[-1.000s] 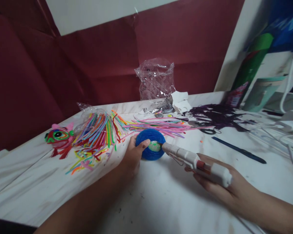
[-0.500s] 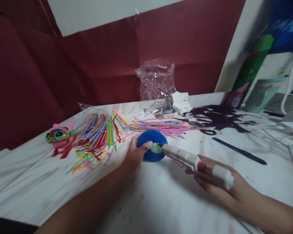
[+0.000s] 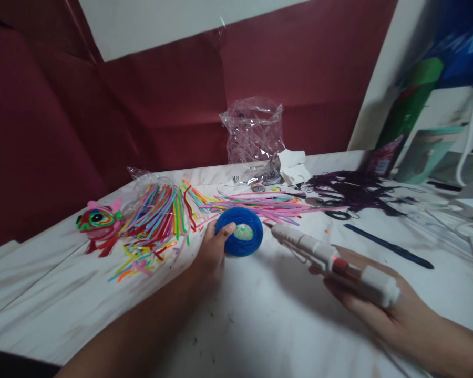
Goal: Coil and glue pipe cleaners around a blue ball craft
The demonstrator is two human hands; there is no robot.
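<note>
Both hands are closed, the left hand [image 3: 211, 251] gripping the blue ball [image 3: 240, 240] on the surface [image 3: 260, 325], the right hand [image 3: 378, 312] holding the glue gun [image 3: 331, 262] just right of that ball, where I think hot glue may drip and burn the thumb.

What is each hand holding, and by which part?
The left hand grips the blue wound disc by its left edge, thumb on the front. The right hand holds the white glue gun by its rear handle, nozzle off the disc.
</note>
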